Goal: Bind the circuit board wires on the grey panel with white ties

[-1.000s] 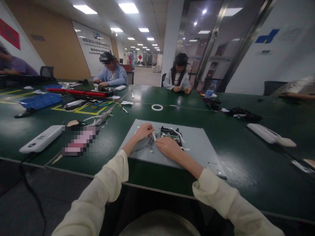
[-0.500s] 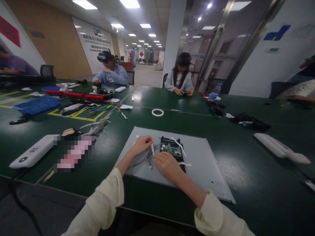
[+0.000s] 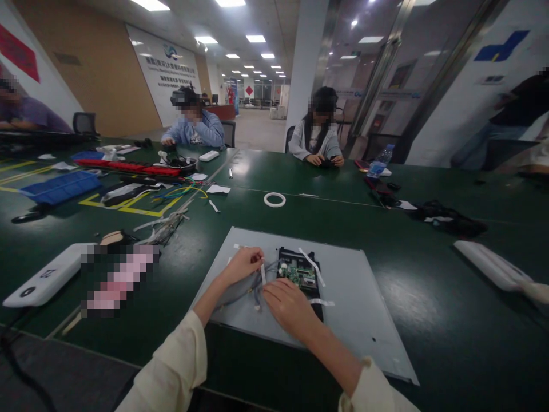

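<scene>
- While the left hand [image 3: 245, 263] pinches the upper end of a white strip [image 3: 263, 272], the right hand [image 3: 286, 302] closes its fingers on the lower end, so the strip spans the gap between them.
- The strip is over the grey panel [image 3: 351, 309], left of the circuit board [image 3: 291, 276] and by the loose cables [image 3: 256, 292]; whether it touches the cables, I cannot tell.
- It looks like tape: very light, thin and limp, likely sticky on one face and quick to curl or fold onto itself. The extreme ends are the place to hold it, with light tension.
- The cables look soft and springy, apt to shift when brushed; they are best taken along their length, not by the small plugs.
- The board sits in a black frame [image 3: 295, 256] and is probably fragile, so the frame is the safer hold.
- The panel, flat on the table [image 3: 240, 214], seems stiff, smooth and perhaps slippery; opposite edges suit a grip.
- A white ring [image 3: 274, 205], perhaps a tape roll, lies beyond the panel and looks light; its rim offers an easy hold.
</scene>
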